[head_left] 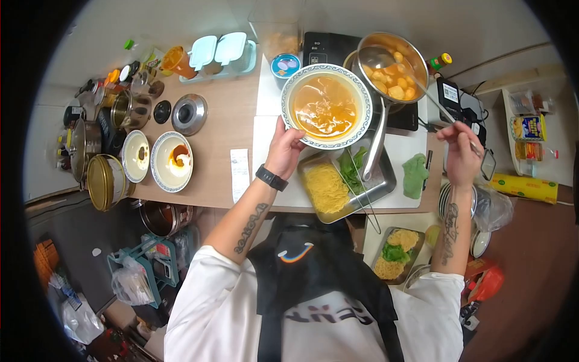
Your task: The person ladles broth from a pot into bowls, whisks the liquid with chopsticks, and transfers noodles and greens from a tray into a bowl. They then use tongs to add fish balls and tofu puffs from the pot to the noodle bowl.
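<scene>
At the centre top of the head view, the left hand (pixel 283 151) gripped the near rim of a patterned bowl (pixel 326 106) filled with orange broth, holding it just beside a steel pot (pixel 393 67) of broth and pale round pieces. The right hand (pixel 461 154), at the right of the frame and well apart from the left, was closed around the long handle of a ladle (pixel 377 58) whose cup hung over the pot.

Below the bowl sat a metal tray (pixel 348 184) with yellow noodles and green leaves, and a green cloth (pixel 415 175) lay to its right. At the left of the frame stood two smaller bowls (pixel 172 161) with sauce in them, a round lid (pixel 189 114) and a cluster of jars and bottles (pixel 123 75). A second tray (pixel 397 253) of noodles and greens showed at the lower right.

The step in hand seemed to be ladling from the pot into the bowl. To do it well, the bowl should stay level and close against the pot's rim, and the ladle should travel low and steady, since the broth already stood high and could slop over.
</scene>
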The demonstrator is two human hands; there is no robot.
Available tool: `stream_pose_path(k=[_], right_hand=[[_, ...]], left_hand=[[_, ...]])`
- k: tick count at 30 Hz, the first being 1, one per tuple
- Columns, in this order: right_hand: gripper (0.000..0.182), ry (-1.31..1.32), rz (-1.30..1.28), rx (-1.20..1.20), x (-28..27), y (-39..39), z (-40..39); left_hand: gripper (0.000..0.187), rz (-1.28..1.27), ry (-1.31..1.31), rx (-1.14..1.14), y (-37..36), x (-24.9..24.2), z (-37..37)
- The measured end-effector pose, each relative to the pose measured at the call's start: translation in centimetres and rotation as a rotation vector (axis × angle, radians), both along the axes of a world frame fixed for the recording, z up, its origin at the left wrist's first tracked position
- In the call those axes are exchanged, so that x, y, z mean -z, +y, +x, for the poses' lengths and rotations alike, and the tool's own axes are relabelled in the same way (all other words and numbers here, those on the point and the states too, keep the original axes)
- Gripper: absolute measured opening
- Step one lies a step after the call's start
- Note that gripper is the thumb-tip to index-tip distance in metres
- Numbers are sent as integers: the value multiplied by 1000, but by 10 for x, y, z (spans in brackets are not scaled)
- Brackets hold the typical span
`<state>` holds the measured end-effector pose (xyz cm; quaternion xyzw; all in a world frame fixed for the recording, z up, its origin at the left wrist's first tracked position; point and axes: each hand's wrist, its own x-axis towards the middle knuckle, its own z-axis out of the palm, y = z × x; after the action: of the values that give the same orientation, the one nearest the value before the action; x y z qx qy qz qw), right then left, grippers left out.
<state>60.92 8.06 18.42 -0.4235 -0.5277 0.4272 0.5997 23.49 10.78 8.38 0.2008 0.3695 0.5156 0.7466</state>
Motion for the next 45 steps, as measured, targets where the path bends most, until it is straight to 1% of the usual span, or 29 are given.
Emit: stream_pose_path(k=[1, 2, 3, 5, 7, 8, 10, 11, 13, 14, 16, 18, 20, 21, 23, 24, 25, 28, 29, 31, 32, 34, 36, 39, 41, 42, 43, 44, 45], right_hand=[[27, 58, -35, 135, 8, 3, 3], [31, -9, -62, 201, 17, 11, 6], [31, -8, -70, 200, 20, 19, 3], [32, -46, -154, 314, 27, 32, -5], [34, -2, -172, 301, 36, 41, -12], [36, 56, -194, 316, 40, 42, -17], [43, 140, -243, 343, 41, 39, -34], [43, 137, -256, 357, 44, 30, -36], [45, 36, -466, 294, 51, 8, -39], [47, 26, -506, 310, 61, -11, -40], [42, -306, -612, 278, 78, -53, -50], [38, -862, -530, 132, 77, -94, -84], [36, -1293, -346, -1, 75, -121, -116], [36, -1292, -350, -2, 80, -129, -125], [37, -1377, -423, 55, 96, -142, -144], [36, -1421, -475, 71, 98, -141, -148], [36, -1417, -467, 58, 101, -140, -151], [35, -1483, -529, 169, 108, -143, -155], [35, -1485, -520, 164, 114, -145, -155], [33, -1495, -587, 149, 121, -149, -149], [31, -1463, -548, 174, 117, -153, -146], [28, -1235, -737, 280, 97, -163, -148], [25, -1067, -867, 316, 74, -176, -150], [28, -1008, -877, 273, 42, -175, -186], [32, -850, -795, 193, 34, -158, -226], [36, -947, -590, 106, 34, -141, -247], [37, -1089, -466, -6, 29, -99, -290], [33, -1116, -423, -51, 30, -78, -311], [28, -1229, -328, -99, 31, -55, -329]], left_hand=[[56, -5, 4, -6, -1, 1, -4], [55, -3, 9, -5, -4, 2, -8], [55, 1, 14, -1, -6, 3, -11], [57, 8, 6, 5, -12, 3, -19], [59, 9, 24, -30, -18, 3, -29], [61, 2, 32, -28, -23, 13, -38], [62, -11, 34, -37, -31, 12, -50], [62, -11, 33, -57, -36, 13, -56], [65, -30, 45, -47, -45, 20, -71], [64, -24, 46, -54, -50, 22, -78], [63, -31, 57, -82, -56, 26, -89], [62, -38, 69, -86, -62, 33, -102], [61, -44, 86, -95, -69, 47, -116], [61, -48, 87, -93, -70, 52, -121], [68, -98, 19, -110, -74, 55, -137], [68, -98, 26, -120, -75, 55, -143], [65, -88, 54, -140, -74, 56, -146], [63, -78, 83, -177, -74, 64, -166], [63, -73, 81, -184, -72, 69, -173], [63, -64, 94, -203, -68, 77, -185], [63, -75, 82, -216, -65, 78, -190], [63, -86, 72, -243, -59, 80, -200], [62, -94, 70, -264, -52, 82, -208], [60, -106, 53, -295, -43, 89, -218], [61, -125, 7, -314, -40, 92, -221], [59, -139, 18, -306, -39, 91, -221], [57, -109, -3, -304, -38, 101, -224], [55, -115, -25, -293, -38, 97, -223], [54, -117, -45, -283, -39, 91, -224]])
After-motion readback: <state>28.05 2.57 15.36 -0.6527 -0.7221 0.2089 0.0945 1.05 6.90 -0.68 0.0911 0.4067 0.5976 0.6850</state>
